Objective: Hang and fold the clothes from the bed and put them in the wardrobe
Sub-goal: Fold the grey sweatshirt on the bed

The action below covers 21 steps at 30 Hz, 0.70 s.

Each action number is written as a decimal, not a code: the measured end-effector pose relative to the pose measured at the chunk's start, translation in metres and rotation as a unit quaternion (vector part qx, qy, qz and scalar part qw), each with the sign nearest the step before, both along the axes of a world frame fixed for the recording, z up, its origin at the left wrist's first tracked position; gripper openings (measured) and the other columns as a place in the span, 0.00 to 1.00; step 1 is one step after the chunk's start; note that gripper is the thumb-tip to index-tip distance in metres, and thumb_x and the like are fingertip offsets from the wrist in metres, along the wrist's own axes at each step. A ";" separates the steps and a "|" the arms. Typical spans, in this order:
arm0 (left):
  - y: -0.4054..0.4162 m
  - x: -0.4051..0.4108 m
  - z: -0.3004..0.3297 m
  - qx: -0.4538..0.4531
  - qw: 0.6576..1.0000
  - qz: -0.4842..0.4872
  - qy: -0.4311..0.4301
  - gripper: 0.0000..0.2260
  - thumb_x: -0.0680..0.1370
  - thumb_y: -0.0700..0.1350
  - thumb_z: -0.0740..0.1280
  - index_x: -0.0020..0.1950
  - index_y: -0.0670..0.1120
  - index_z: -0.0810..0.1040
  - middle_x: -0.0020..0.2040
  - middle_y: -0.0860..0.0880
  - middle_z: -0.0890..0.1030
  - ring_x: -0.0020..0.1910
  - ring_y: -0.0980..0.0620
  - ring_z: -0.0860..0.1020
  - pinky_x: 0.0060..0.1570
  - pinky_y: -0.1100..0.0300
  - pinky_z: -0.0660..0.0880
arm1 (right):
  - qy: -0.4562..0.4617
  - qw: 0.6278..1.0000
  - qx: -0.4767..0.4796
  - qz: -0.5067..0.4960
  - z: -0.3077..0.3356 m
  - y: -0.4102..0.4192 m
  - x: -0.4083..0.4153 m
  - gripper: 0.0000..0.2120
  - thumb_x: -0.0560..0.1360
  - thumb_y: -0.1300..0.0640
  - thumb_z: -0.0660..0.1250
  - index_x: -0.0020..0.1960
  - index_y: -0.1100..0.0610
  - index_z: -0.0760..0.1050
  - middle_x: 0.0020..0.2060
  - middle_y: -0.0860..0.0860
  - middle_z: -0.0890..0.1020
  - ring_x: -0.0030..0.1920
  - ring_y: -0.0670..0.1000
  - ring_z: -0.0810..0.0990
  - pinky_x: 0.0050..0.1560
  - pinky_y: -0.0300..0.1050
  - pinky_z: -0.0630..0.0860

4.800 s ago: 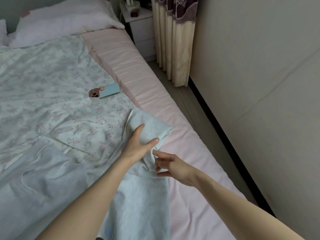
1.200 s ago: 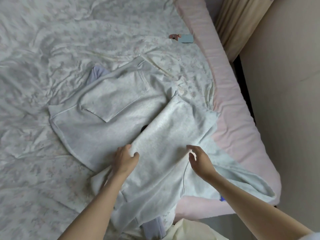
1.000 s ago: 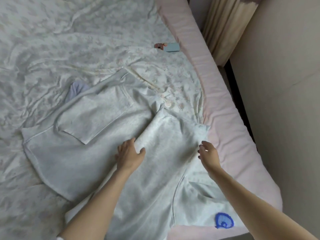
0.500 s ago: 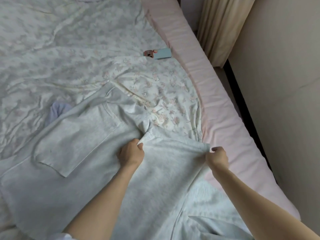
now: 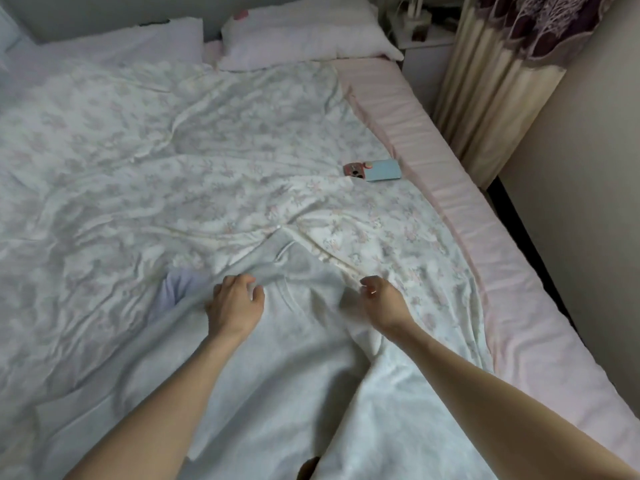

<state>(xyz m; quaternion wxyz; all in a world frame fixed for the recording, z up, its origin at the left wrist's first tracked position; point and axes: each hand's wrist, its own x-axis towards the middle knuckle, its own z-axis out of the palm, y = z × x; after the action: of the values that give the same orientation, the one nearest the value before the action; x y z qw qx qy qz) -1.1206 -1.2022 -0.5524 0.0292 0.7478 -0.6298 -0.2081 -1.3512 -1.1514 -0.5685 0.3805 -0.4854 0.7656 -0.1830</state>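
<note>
Two risks, by my judgement: the garment [image 5: 304,375], spread on the bed [image 5: 485,237] on the near side of the phone [image 5: 375,170], may bunch or slide off the bed's edge if pulled unevenly. Left hand [image 5: 235,304] and right hand [image 5: 379,299] each curl onto its far edge; whether either grip truly pinches cloth, I cannot tell.

both hands [image 5: 304,299] on pale garment [image 5: 277,393] — floral bed [image 5: 207,150].
</note>
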 end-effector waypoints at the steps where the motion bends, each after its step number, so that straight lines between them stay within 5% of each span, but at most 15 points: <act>1: -0.015 0.004 -0.003 0.006 1.000 -0.012 -0.011 0.15 0.80 0.48 0.58 0.65 0.47 0.72 0.67 0.44 0.70 0.67 0.42 0.66 0.62 0.47 0.67 | 0.003 1.000 0.003 0.009 -0.002 -0.011 0.006 0.16 0.79 0.58 0.56 0.65 0.58 0.72 0.61 0.56 0.76 0.59 0.55 0.76 0.56 0.45 0.71; 6: -0.080 0.011 -0.030 0.094 0.991 -0.080 -0.056 0.27 0.79 0.53 0.58 0.76 0.48 0.55 0.76 0.48 0.59 0.74 0.45 0.58 0.67 0.46 0.63 | -0.014 0.998 0.056 0.040 -0.017 -0.061 0.028 0.17 0.80 0.55 0.57 0.66 0.61 0.69 0.58 0.56 0.78 0.59 0.56 0.76 0.56 0.45 0.70; 9: -0.107 0.008 -0.049 0.157 0.982 -0.097 -0.045 0.34 0.76 0.53 0.62 0.78 0.51 0.48 0.77 0.49 0.54 0.75 0.45 0.53 0.71 0.44 0.57 | -0.025 0.994 0.088 0.054 -0.035 -0.080 0.038 0.08 0.79 0.51 0.59 0.50 0.55 0.72 0.43 0.51 0.77 0.47 0.54 0.75 0.48 0.47 0.71; 12: -0.131 -0.003 -0.070 0.163 0.981 -0.098 0.021 0.39 0.72 0.51 0.67 0.78 0.54 0.48 0.76 0.48 0.57 0.75 0.42 0.53 0.71 0.44 0.55 | -0.032 0.997 0.052 0.046 -0.049 -0.092 0.048 0.05 0.77 0.58 0.61 0.43 0.56 0.71 0.37 0.48 0.74 0.43 0.52 0.73 0.43 0.45 0.68; 16: -0.148 -0.011 -0.077 0.173 0.956 -0.070 0.228 0.45 0.66 0.52 0.75 0.77 0.53 0.54 0.74 0.51 0.63 0.72 0.48 0.63 0.68 0.53 0.63 | -0.022 0.989 -0.124 0.081 -0.039 -0.099 0.054 0.08 0.74 0.63 0.57 0.46 0.61 0.75 0.40 0.51 0.76 0.41 0.52 0.74 0.43 0.46 0.69; 18: -0.157 -0.001 -0.068 0.199 0.946 -0.059 0.249 0.39 0.66 0.54 0.76 0.73 0.48 0.65 0.68 0.52 0.71 0.66 0.50 0.70 0.65 0.57 0.67 | -0.016 0.976 -0.191 0.102 -0.026 -0.108 0.053 0.12 0.72 0.61 0.55 0.48 0.58 0.76 0.42 0.50 0.77 0.43 0.51 0.75 0.42 0.44 0.70; 21: -0.169 0.019 -0.044 0.175 0.936 -0.010 0.304 0.14 0.69 0.51 0.75 0.49 0.44 0.79 0.46 0.48 0.82 0.48 0.48 0.80 0.52 0.54 0.76 | 0.036 0.967 -0.222 0.119 -0.011 -0.126 0.053 0.12 0.74 0.61 0.56 0.51 0.57 0.77 0.45 0.51 0.78 0.46 0.54 0.77 0.43 0.49 0.73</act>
<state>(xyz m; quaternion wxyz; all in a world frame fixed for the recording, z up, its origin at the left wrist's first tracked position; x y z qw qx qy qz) -1.1017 -1.3709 -0.5960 0.0861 0.6353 -0.5522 -0.5330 -1.2980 -1.2779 -0.5800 0.2544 -0.6518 0.6556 -0.2840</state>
